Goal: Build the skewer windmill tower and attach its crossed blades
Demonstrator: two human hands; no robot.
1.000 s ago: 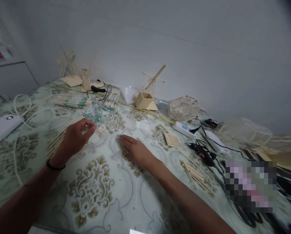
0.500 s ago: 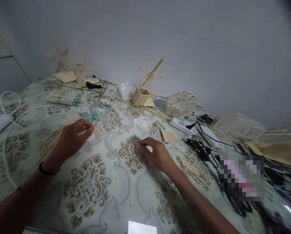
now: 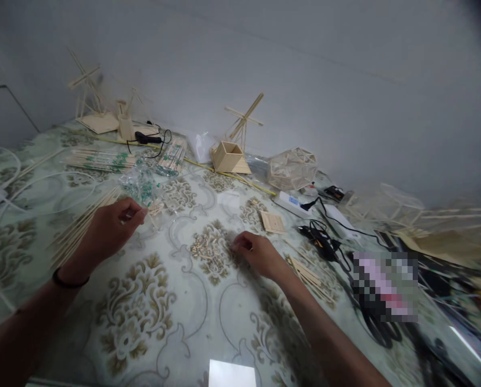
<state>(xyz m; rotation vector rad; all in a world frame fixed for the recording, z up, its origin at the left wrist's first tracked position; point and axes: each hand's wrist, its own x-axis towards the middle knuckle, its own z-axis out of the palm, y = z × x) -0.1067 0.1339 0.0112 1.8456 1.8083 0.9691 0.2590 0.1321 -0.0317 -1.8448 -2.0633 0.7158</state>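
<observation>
My left hand (image 3: 113, 223) hovers over the left of the table, thumb and forefinger pinched together. Whatever may lie between those fingertips is too small to make out. Beneath and beside it lies a bundle of long thin wooden sticks (image 3: 73, 228), and just past its fingertips are short stick pieces (image 3: 156, 207). My right hand (image 3: 258, 252) is curled at the right edge of a pile of small wooden bits (image 3: 206, 248). Its fingertips are drawn together, and I cannot see what is in them. More cut sticks (image 3: 310, 279) lie right of that wrist.
Behind stand a wooden windmill model (image 3: 228, 156) and another stick model (image 3: 97, 121). Packaged sticks (image 3: 99, 160) and crumpled clear plastic (image 3: 139, 185) lie at the left. A square wooden piece (image 3: 273, 222), a power strip (image 3: 292, 204) and a black corded tool (image 3: 323, 242) sit at the right.
The view has shifted slightly, so everything appears a little further left. My right hand's fingers have curled in more beside the pile. My left hand stays pinched.
</observation>
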